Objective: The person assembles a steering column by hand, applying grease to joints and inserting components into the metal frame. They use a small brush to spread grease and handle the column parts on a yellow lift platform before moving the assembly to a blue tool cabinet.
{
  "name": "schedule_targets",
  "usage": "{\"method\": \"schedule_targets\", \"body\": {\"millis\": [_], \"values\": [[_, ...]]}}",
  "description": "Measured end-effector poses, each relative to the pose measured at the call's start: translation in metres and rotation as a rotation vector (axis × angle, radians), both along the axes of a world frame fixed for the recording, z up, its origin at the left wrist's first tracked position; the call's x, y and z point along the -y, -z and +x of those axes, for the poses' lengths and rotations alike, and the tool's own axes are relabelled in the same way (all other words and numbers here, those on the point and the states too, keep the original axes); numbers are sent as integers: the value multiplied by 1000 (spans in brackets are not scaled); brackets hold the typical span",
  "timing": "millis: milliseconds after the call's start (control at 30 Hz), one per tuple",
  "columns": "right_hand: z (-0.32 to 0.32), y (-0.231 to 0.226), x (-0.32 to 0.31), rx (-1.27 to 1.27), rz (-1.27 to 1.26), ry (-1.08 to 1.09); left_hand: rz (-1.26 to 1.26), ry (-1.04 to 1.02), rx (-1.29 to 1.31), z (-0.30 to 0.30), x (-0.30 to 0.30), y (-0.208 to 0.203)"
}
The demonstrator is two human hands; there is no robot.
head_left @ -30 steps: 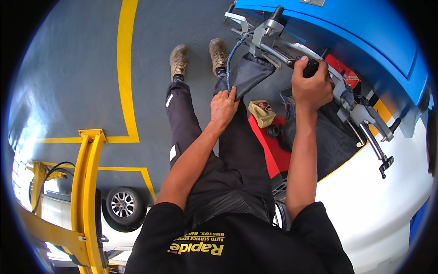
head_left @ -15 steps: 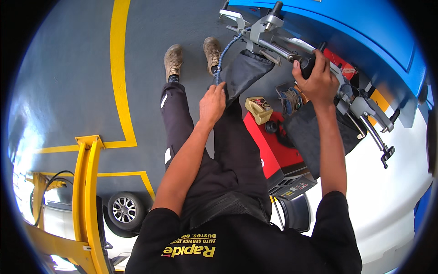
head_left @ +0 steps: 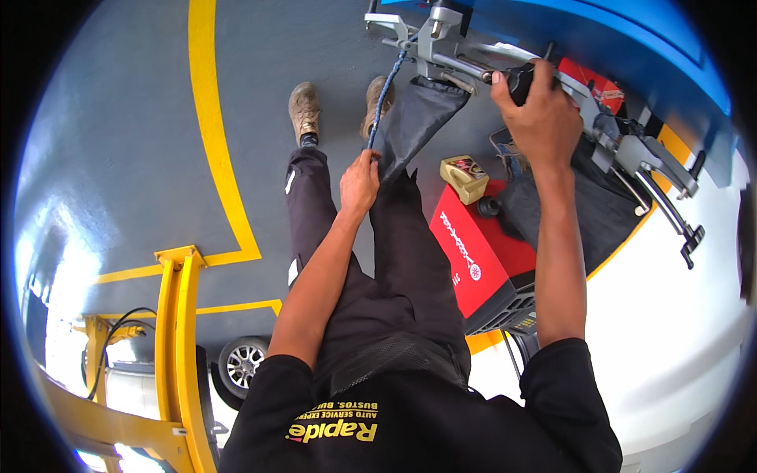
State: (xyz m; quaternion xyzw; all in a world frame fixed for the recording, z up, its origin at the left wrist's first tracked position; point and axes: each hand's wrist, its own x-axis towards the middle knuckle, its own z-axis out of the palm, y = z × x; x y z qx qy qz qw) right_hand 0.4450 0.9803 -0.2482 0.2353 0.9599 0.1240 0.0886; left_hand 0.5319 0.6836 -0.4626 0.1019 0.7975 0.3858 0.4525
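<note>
My left hand (head_left: 360, 185) is closed on the lower part of a blue braided cord (head_left: 382, 102), which runs taut up to a grey metal wheel clamp (head_left: 434, 49). Black fabric (head_left: 423, 114) hangs under that clamp, close beside the cord and my left fingers. My right hand (head_left: 546, 122) wraps round a black knob (head_left: 520, 82) on the clamp's bar, thumb on the near side. Farther right is a similar clamp (head_left: 654, 158) with black-tipped arms, touched by neither hand. My palm hides part of the bar behind it.
A blue cabinet (head_left: 631, 39) borders the far right. Below my right arm stands a red machine (head_left: 481, 272), with a gold bottle (head_left: 464, 178), a round black part (head_left: 489, 206) and black cloth (head_left: 587, 209). A yellow post (head_left: 177, 339) and a wheel (head_left: 243, 363) are at left.
The view has shifted, showing more of the red machine's side. The near clamp sits slightly farther up and left. Both hands keep their holds on the cord and the knob.
</note>
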Motion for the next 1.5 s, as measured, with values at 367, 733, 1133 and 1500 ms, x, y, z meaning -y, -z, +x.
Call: {"method": "schedule_targets", "body": {"millis": [367, 733, 1133, 1500], "values": [[178, 166, 76, -659, -651, 775, -67, -70, 43, 27, -39, 94], [238, 399, 62, -343, -1737, 253, 231, -326, 628, 28, -84, 145], [236, 392, 7, -269, -1597, 332, 221, -443, 608, 20, -81, 149], [171, 381, -83, -404, -659, -109, 43, -342, 467, -12, -50, 93]]}}
